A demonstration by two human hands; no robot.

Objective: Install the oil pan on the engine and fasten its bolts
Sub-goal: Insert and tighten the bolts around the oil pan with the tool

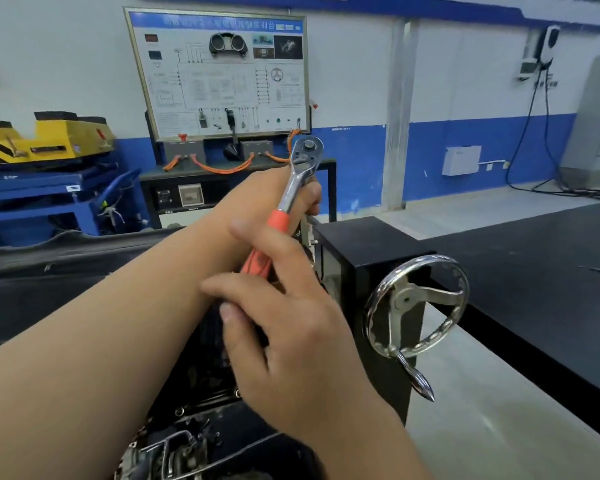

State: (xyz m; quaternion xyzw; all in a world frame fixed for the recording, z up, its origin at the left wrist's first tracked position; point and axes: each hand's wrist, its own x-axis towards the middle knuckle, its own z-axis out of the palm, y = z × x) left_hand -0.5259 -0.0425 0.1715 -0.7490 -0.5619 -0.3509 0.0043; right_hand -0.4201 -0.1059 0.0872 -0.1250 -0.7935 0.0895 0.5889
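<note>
A ratchet wrench (pixel 293 181) with a chrome head and orange handle points up and away at the centre. My right hand (pixel 291 337) grips the lower part of the orange handle, forefinger stretched along it. My left hand (pixel 309 199) reaches across behind the chrome shaft with its fingers curled downward; what they hold is hidden. Beneath my arms lies the black oil pan (pixel 201 355) on the engine (pixel 174 448), with small bolts along its near flange (pixel 180 410). Most of the pan is covered by my forearms.
The engine stand's black gearbox (pixel 361 244) and chrome handwheel (pixel 416 306) are just right of my hands. A black-topped table (pixel 541 258) is at the right. A training panel (pixel 222 74) and a yellow-and-blue lift (pixel 45 147) are at the back.
</note>
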